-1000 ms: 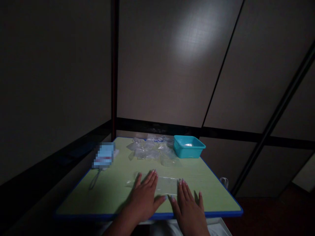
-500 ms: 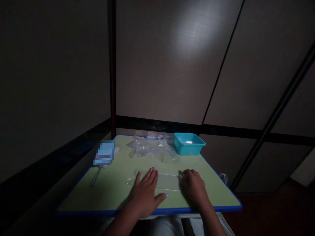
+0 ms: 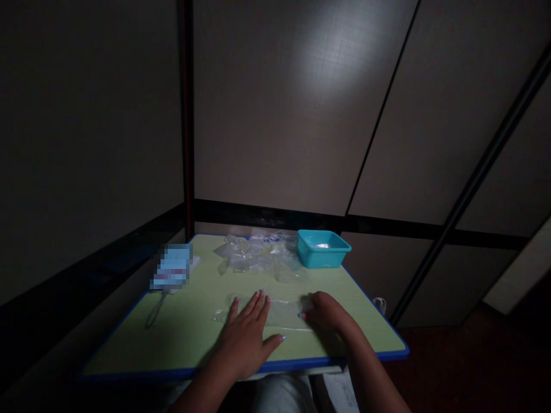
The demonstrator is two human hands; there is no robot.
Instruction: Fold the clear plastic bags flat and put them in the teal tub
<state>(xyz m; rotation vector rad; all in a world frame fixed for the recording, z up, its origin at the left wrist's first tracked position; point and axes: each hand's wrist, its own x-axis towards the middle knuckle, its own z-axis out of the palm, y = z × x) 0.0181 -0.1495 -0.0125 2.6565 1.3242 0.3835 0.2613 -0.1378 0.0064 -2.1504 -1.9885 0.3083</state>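
A clear plastic bag [image 3: 286,315] lies flattened across the near part of the table. My left hand [image 3: 245,338] rests palm down over its left part, fingers spread and thumb stretched to the right. At the bag's right end is my right hand [image 3: 327,312], its fingers curled in and its thumb pointing left onto the film. It appears to pinch the bag there, though most of its fingertips are hidden beneath the hand.
Crumpled clear plastic bags [image 3: 253,252] lie in a pile at the back of the table [image 3: 206,275]. A turquoise basin [image 3: 325,258] with something shiny inside stands at the back right. On the left lies a blurred blue object [image 3: 174,267] with a looped strap [image 3: 155,310]. Wall panels rise behind.
My right hand has turned at the wrist and shifted a little left along the bag, thumb now lower. The left hand stays flat. The whole view has shifted slightly.
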